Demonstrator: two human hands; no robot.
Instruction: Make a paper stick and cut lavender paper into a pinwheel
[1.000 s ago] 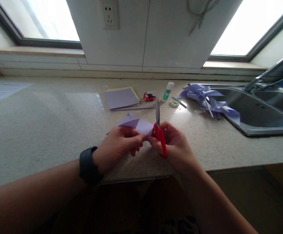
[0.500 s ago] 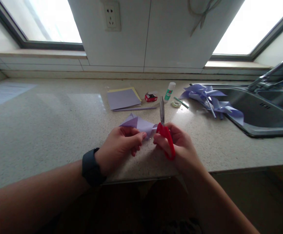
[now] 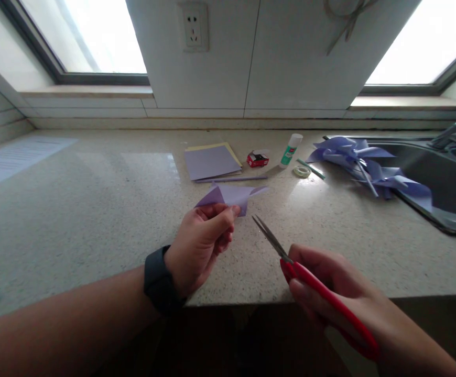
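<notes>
Folded purple paper (image 3: pixel 231 196) pinched in left hand (image 3: pixel 202 243) fingers — scissors (image 3: pixel 314 290) apart.

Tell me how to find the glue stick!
Start at the sink on the right of the counter, then go left past the purple pinwheels. The glue stick lies tilted between the tape roll and a small red box. It's the only white tube with a green label.

A home kitchen: a speckled stone tabletop (image 3: pixel 94 209) with a steel sink (image 3: pixel 448 188) at its right edge, under windows (image 3: pixel 94 36).
</notes>
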